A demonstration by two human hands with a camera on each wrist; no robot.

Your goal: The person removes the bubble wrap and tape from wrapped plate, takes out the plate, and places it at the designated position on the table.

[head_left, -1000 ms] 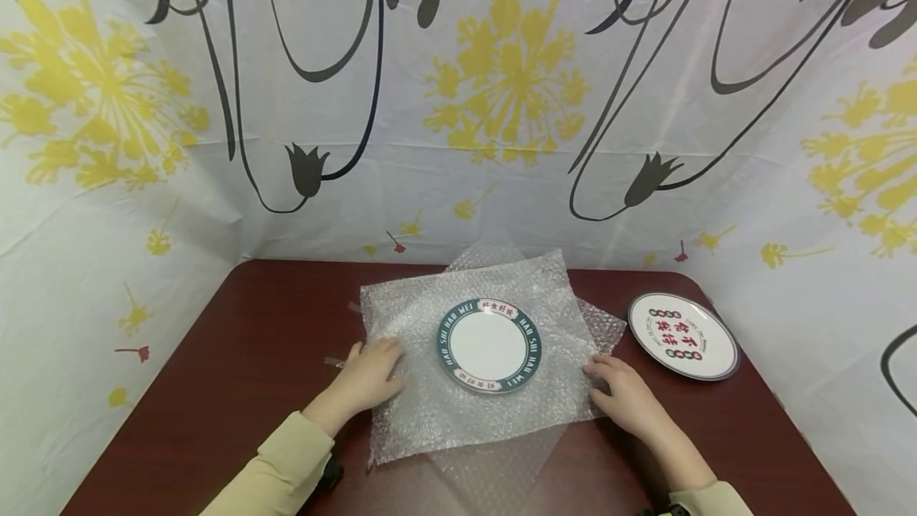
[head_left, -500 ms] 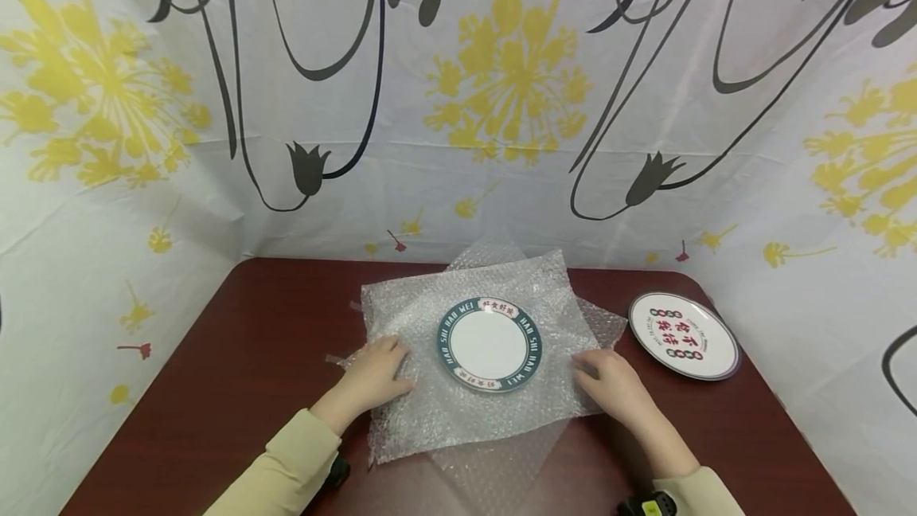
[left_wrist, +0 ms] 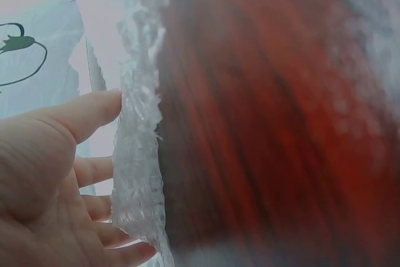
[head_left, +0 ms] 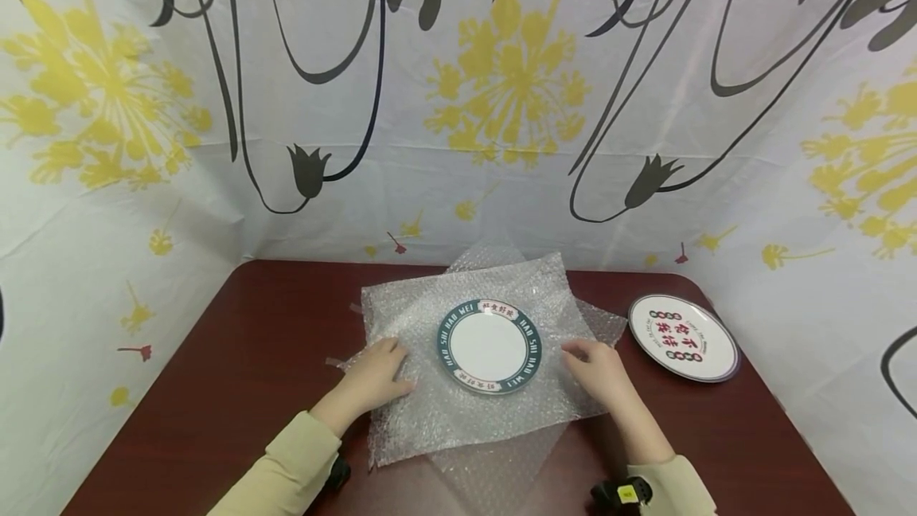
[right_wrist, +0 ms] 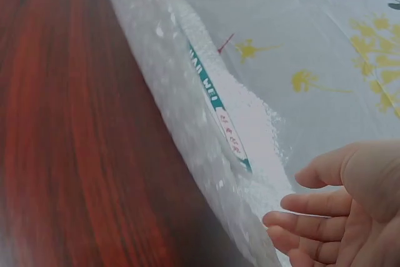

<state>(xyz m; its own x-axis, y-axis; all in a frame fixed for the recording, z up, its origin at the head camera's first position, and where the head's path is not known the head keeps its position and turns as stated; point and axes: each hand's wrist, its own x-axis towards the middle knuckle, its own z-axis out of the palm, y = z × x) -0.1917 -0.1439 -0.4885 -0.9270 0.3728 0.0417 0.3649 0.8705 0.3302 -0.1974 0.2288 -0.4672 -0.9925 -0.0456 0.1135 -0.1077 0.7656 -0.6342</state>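
Observation:
A round plate with a teal rim and white centre (head_left: 489, 346) lies face up on a sheet of bubble wrap (head_left: 444, 424). On the sheet's left part rests my left hand (head_left: 371, 374), fingers extended; in the left wrist view its thumb and fingertips meet the sheet's edge (left_wrist: 140, 154). To the right of the plate, my right hand (head_left: 596, 373) is over the sheet, apart from the rim. Its fingers (right_wrist: 312, 226) are loosely bent and hold nothing in the right wrist view, where the plate's rim (right_wrist: 209, 85) shows past the wrap.
Under the upper sheet lies another bubble wrap piece (head_left: 501, 464), turned at an angle. A second white plate with red characters (head_left: 684, 338) sits at the right on the dark red table (head_left: 286, 317). Patterned cloth (head_left: 444, 213) stands behind and at both sides.
My right hand has moved left across the sheet, from its right edge toward the plate. The left hand has shifted slightly right. Both plates have stayed in place.

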